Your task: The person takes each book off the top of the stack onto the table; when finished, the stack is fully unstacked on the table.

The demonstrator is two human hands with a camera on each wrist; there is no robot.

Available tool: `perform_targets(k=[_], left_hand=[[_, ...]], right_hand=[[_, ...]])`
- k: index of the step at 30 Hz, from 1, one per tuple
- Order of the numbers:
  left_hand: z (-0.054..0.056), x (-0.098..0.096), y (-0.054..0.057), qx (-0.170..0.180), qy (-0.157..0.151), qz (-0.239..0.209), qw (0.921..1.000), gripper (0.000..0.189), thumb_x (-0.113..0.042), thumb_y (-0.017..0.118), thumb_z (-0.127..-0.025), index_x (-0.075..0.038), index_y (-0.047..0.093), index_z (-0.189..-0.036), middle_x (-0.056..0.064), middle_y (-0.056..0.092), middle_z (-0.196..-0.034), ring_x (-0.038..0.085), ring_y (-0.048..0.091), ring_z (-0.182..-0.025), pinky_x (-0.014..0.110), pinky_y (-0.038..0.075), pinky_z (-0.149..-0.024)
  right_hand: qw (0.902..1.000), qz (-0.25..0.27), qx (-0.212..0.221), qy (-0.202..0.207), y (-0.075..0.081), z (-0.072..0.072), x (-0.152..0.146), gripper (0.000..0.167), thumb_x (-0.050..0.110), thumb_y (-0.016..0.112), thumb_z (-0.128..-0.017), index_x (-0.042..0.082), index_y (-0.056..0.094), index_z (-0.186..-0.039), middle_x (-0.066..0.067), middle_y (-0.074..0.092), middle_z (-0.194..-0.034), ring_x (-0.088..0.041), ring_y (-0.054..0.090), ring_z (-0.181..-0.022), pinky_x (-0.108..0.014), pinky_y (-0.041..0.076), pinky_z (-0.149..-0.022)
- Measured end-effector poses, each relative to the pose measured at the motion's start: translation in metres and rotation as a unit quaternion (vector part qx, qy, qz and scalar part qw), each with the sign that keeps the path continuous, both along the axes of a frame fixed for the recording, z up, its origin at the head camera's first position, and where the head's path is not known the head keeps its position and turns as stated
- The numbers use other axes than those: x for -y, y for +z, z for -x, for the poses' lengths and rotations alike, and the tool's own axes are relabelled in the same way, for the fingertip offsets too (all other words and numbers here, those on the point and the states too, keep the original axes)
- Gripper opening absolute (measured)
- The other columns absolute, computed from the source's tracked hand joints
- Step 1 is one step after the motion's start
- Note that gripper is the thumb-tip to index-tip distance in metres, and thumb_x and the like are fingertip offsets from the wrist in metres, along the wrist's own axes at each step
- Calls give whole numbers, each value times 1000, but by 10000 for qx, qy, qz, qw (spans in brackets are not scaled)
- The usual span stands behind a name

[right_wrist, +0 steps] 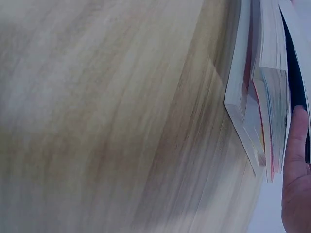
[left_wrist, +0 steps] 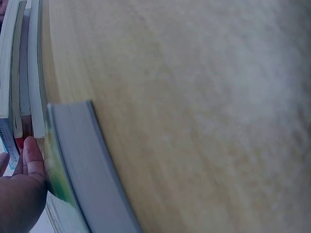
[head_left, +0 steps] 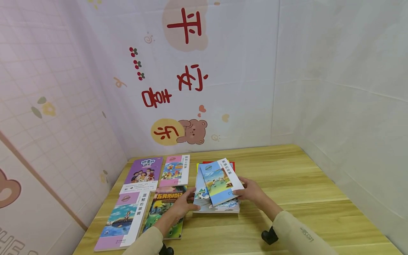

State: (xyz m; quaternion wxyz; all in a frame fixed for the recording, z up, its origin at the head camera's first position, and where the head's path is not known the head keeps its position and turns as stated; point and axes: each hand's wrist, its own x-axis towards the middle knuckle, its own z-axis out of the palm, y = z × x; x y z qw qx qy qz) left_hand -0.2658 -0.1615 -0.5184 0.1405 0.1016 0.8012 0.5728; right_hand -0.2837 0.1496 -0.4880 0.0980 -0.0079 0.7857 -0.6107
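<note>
A stack of paperback books lies in the middle of the table. Its top book (head_left: 218, 182), blue with a white spine strip, is turned askew over a light blue illustrated book (head_left: 200, 189). My right hand (head_left: 254, 194) pinches the top book at its near right corner, thumb above; in the right wrist view a finger (right_wrist: 297, 141) reaches into the gap beneath its cover. My left hand (head_left: 180, 209) touches the stack's near left side, thumb by the front corner. The left wrist view shows those fingers (left_wrist: 33, 158) against the book edges. Red and yellow covers peek out behind.
Left of the stack lie a purple book (head_left: 145, 171), a pink book (head_left: 172, 173), a pink-and-blue book (head_left: 119, 221) and a green cartoon book (head_left: 169, 226), which is close under my left wrist. A printed cloth wall (head_left: 242, 88) stands behind the wooden table (head_left: 287, 173).
</note>
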Motion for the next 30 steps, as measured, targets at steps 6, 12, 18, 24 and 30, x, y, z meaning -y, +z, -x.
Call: perform_targets(k=[6, 12, 18, 24, 30], left_hand=[[-1, -1, 1, 21, 19, -21, 10000, 83, -11, 79, -85, -3, 33, -154, 23, 43, -142, 42, 42, -128, 54, 44, -97], [-2, -1, 2, 22, 8, -44, 10000, 82, -10, 78, -86, -2, 33, -154, 23, 42, -143, 42, 41, -128, 54, 45, -96], [-1, -1, 2, 74, -1, -91, 9999, 83, -10, 78, -85, -3, 33, -154, 23, 42, -143, 43, 41, -129, 54, 44, -97], [-2, -1, 2, 122, 37, -116, 9999, 83, -9, 78, -85, -4, 32, -154, 24, 41, -145, 44, 39, -130, 56, 42, -99], [-1, -1, 2, 75, 37, -110, 9999, 83, -9, 78, -86, -3, 32, -154, 24, 41, -144, 43, 40, -129, 55, 43, -97]], right_hand=[[10000, 4, -1, -54, 0, 0, 1, 71, 1, 72, -89, -1, 38, -151, -19, 63, -106, -27, 69, -86, -43, 59, -73], [9992, 175, 117, -330, -2, 2, 4, 68, -6, 66, -90, -1, 36, -151, -24, 61, -108, -28, 69, -83, -43, 59, -72], [9956, 436, 271, -777, 1, 1, 7, 72, -12, 64, -87, 2, 37, -152, -28, 58, -112, -29, 69, -77, -45, 59, -71], [9918, 742, 282, -1000, 2, -2, 8, 73, -10, 63, -86, 6, 38, -153, -27, 55, -118, -26, 68, -76, -44, 59, -70], [9878, 1216, 53, -975, -4, 0, 3, 69, -8, 61, -89, 8, 38, -153, -26, 53, -123, -25, 66, -75, -44, 58, -73]])
